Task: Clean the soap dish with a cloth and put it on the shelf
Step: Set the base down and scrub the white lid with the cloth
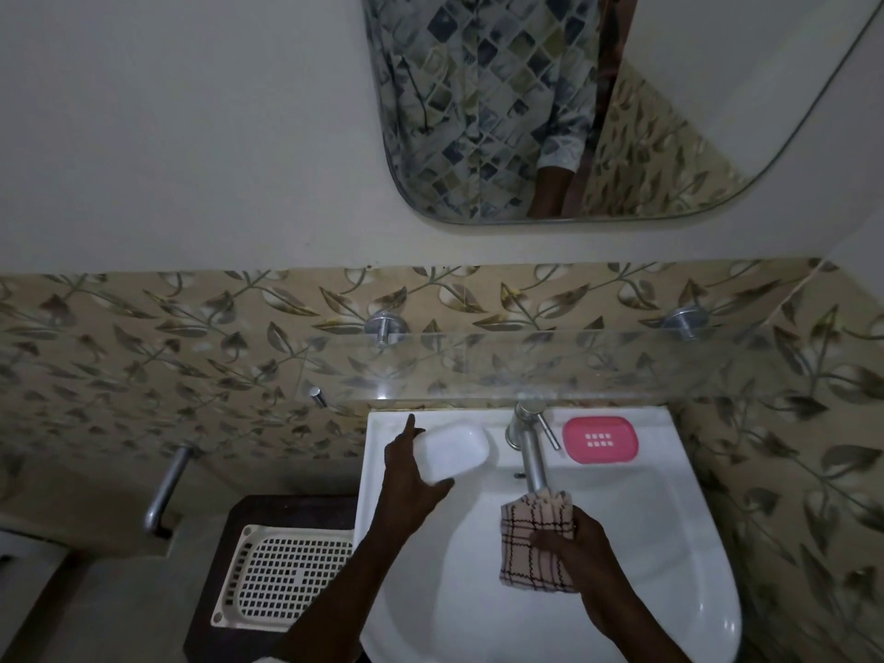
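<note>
Head view: the left hand grips the white rounded plastic soap dish by its near edge at the white ceramic sink's back-left rim. The right hand clutches a checked beige cloth. Probably light, stiff, slippery when wet, so hold its rim. Above, the glass shelf.

The white sink carries a pink tray at one o'clock, beside the tap.
</note>
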`<move>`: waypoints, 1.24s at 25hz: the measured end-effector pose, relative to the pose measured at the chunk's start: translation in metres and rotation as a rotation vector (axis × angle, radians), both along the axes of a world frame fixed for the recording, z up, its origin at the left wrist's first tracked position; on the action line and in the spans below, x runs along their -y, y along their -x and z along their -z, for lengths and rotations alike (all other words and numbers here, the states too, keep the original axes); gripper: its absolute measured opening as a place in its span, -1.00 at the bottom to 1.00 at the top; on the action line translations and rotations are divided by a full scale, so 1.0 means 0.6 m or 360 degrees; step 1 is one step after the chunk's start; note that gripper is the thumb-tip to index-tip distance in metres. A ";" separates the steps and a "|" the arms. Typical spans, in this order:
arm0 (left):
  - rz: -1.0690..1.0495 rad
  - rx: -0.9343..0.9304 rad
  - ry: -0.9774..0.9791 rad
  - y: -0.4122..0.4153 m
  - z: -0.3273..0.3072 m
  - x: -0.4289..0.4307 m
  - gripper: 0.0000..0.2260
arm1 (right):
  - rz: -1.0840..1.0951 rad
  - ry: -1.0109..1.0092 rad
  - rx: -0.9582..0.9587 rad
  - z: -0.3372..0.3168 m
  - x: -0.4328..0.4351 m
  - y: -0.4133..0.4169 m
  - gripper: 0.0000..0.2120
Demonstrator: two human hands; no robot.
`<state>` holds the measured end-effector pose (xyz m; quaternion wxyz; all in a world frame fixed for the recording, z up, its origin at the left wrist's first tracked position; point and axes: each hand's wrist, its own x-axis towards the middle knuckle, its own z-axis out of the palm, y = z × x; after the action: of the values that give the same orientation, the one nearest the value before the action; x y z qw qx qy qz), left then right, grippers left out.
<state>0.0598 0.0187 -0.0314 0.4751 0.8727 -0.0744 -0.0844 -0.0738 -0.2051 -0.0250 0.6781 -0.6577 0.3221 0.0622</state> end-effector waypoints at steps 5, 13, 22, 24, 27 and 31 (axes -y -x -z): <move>-0.0046 0.0086 0.0148 0.036 -0.033 -0.034 0.05 | 0.0066 -0.0028 0.0003 -0.004 0.007 0.012 -0.76; 0.0039 0.0271 0.0222 0.052 -0.087 -0.030 -0.02 | 0.0057 -0.0046 0.0047 -0.020 0.007 0.010 -0.75; 0.0655 0.1047 -0.0249 0.044 -0.153 -0.030 -0.06 | 0.0146 -0.0076 0.0170 -0.049 0.048 0.001 -0.74; 0.0783 0.1273 -0.0389 0.038 -0.172 -0.029 -0.03 | 0.0159 -0.0107 0.0186 -0.053 0.050 -0.004 -0.75; 0.0890 0.1496 -0.0485 0.032 -0.195 -0.028 -0.10 | 0.0164 -0.0136 0.0209 -0.055 0.047 -0.008 -0.75; 0.0921 0.1656 -0.0542 0.032 -0.214 -0.038 -0.15 | 0.0129 -0.0148 0.0234 -0.060 0.049 -0.009 -0.75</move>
<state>0.0409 0.0412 0.0972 0.1884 0.8075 -0.5154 0.2162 -0.0682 -0.2344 0.0111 0.7317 -0.6147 0.2946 0.0011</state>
